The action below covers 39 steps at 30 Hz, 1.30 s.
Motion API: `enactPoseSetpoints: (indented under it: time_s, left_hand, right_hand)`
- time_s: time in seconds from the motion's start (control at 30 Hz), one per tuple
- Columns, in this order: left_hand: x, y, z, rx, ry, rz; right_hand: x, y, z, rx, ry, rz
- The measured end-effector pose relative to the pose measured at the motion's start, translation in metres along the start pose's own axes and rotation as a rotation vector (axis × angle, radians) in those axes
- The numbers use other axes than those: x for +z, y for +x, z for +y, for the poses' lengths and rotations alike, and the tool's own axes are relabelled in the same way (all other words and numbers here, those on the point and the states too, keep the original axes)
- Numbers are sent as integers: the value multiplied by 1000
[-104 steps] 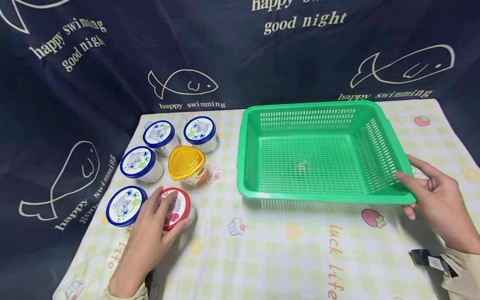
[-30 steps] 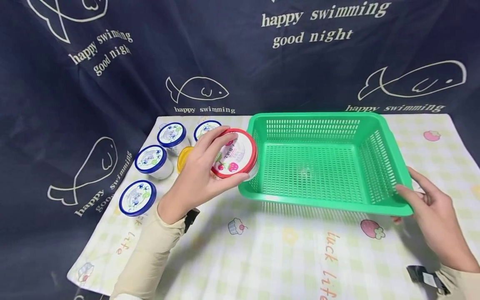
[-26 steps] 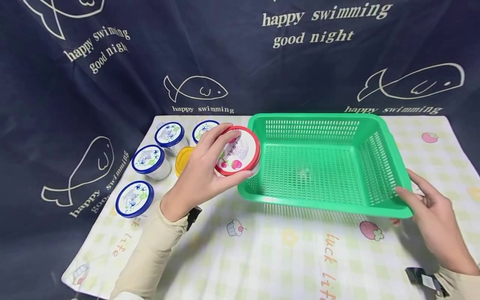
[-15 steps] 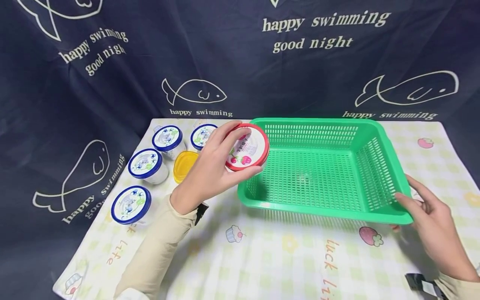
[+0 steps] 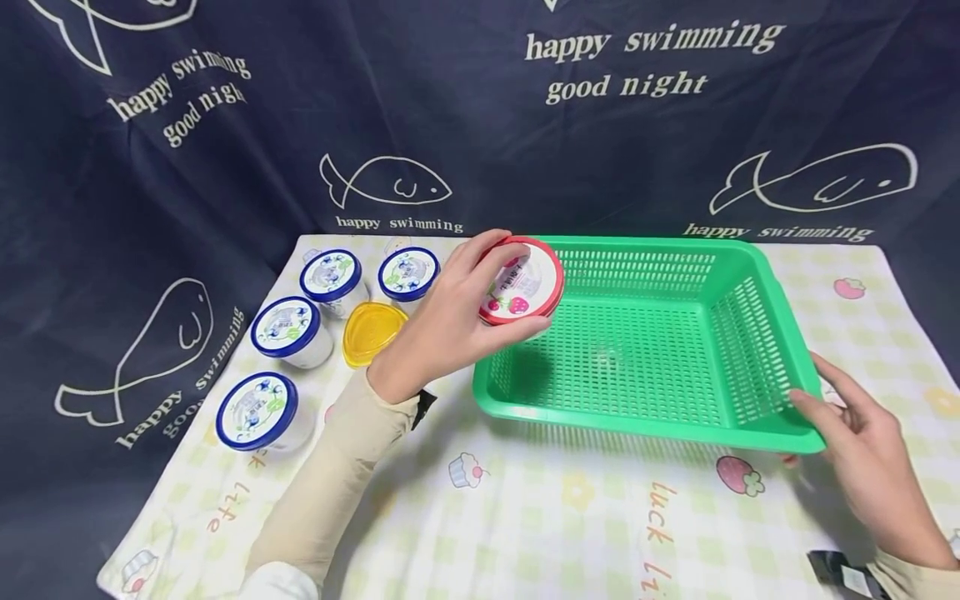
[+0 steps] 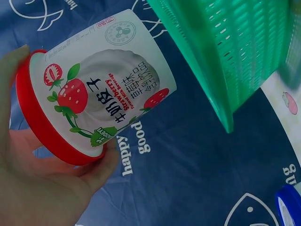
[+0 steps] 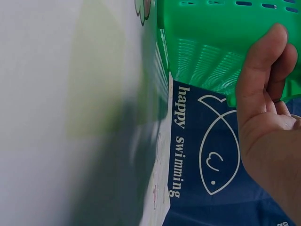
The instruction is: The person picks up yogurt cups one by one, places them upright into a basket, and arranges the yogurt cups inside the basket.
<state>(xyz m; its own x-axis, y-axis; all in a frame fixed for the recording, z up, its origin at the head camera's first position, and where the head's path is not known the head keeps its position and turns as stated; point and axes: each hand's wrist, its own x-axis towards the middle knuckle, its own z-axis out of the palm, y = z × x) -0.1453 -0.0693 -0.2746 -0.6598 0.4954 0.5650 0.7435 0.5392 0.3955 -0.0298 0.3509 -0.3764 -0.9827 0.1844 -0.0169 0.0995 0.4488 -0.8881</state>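
Note:
My left hand (image 5: pixel 457 317) holds a strawberry yogurt cup (image 6: pixel 103 80) by its red-rimmed lid, thumb on one side and fingers on the other. In the head view the cup's lid (image 5: pixel 528 283) is above the left end of a green plastic basket (image 5: pixel 637 429); the left wrist view shows the cup apart from the basket wall. My right hand (image 5: pixel 862 442) grips the basket's right rim near its front corner, thumb over the edge and fingers outside or beneath. Nothing lies inside the basket's visible part.
Several blue-lidded cups (image 5: pixel 257 411) stand at the table's left, around a yellow-lidded cup (image 5: pixel 371 332) partly hidden by my left hand. A checked tablecloth (image 5: pixel 525 525) covers the table. A dark blue curtain (image 5: pixel 450 100) hangs behind and to the left.
My left hand lifted the red-lidded cup from the table's left group and carried it rightward to above the basket's left end. My right hand has stayed on the basket's rim.

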Motion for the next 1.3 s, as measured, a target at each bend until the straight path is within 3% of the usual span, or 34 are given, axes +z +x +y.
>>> enactPoseSetpoints:
  time_s: [0.3,0.63,1.3]
  left_hand:
    - [8,3,-6,-38,-9,-74]
    - [16,14,-13,-4,11,-78]
    - [39,26,-27,-52,-15,-179]
  right_hand:
    - [3,0,0,-30,-16,-21]
    - [-1,1,1,-37,-21,-23]
    - [-3,-1,3,-39,-11,-39]
